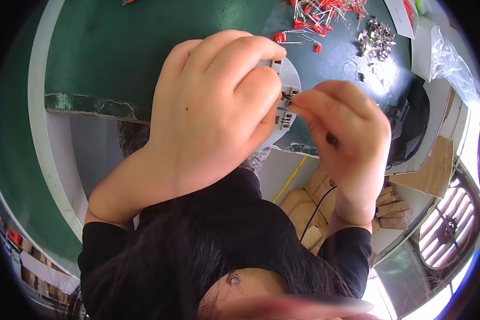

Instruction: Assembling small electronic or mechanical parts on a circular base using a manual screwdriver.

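Observation:
My left hand is closed around the left side of a round pale grey plastic piece, covering much of it. Its exposed face has raised slots with small metal parts in them. From the right, my right hand reaches to the slots, thumb and forefinger pinched together. Whatever sits between those fingertips is too small to make out. A dark spot shows between the curled fingers and the palm of that hand; I cannot tell what it is.
Red parts with long wire legs lie heaped at the green table's far side. Right of them is a pile of small metal clips. A black mesh item stands at the right, above cardboard boxes. Clear plastic wrap lies far right.

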### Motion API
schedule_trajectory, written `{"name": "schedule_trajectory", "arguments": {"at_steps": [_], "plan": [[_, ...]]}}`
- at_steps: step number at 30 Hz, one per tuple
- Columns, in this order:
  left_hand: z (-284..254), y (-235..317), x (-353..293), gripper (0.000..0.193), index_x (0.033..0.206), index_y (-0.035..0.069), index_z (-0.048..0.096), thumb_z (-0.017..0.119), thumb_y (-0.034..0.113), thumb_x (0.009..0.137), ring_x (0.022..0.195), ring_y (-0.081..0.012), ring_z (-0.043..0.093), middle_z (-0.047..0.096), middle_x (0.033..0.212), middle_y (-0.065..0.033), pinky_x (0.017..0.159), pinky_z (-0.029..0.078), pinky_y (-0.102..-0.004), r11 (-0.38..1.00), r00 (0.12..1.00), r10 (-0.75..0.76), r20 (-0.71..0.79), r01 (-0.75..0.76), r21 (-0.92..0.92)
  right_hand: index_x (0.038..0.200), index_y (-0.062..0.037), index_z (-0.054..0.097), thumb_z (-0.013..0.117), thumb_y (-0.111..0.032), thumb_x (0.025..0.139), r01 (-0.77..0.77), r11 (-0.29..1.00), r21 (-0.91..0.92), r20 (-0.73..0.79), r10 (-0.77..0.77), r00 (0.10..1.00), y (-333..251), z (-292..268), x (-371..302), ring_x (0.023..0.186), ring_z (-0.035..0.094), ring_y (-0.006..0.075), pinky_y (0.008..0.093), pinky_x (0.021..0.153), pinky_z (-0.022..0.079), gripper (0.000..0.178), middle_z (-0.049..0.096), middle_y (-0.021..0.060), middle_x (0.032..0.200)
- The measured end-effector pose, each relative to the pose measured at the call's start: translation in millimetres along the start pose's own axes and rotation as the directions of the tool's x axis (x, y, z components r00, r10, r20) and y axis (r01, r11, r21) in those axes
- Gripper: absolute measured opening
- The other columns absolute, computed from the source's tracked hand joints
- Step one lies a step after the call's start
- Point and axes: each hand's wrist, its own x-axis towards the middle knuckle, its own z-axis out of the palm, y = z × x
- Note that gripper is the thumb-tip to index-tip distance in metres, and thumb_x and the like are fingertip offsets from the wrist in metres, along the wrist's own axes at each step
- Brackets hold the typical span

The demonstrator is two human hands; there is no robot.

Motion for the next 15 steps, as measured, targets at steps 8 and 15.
{"name": "schedule_trajectory", "arguments": {"at_steps": [8, 15], "plan": [[-4.1, 0.2, 0.0, 0.021, 0.081, 0.008, 0.060, 0.074, -0.003, 0.068, 0.103, -0.0294, 0.066, 0.069, 0.115, -0.0075, 0.085, 0.049, -0.0382, 1.000, 0.999, -0.005, 0.052, 0.004, 0.022, 0.113, -0.0184, 0.073, 0.068, -0.016, 0.088, 0.091, 0.916, -0.392, 0.026, -0.087, 0.996, -2.8, 6.3, -19.9, 0.059, 0.051, 0.0158, 0.0314, 0.059, 0.040, 0.026, 0.064, 0.0003, 0.080], [-2.9, 1.9, 1.2, 0.019, 0.082, 0.008, 0.062, 0.074, -0.001, 0.070, 0.105, -0.0289, 0.065, 0.069, 0.117, -0.0065, 0.087, 0.049, -0.0376, 1.000, 0.998, 0.024, 0.049, -0.025, 0.010, 0.081, -0.0183, 0.059, 0.053, -0.049, 0.101, 0.415, 0.231, 0.880, -0.458, 0.178, 0.871, -0.1, 10.6, -20.0, 0.048, 0.032, 0.0113, 0.0290, 0.053, 0.027, 0.037, 0.047, -0.0038, 0.062]]}}
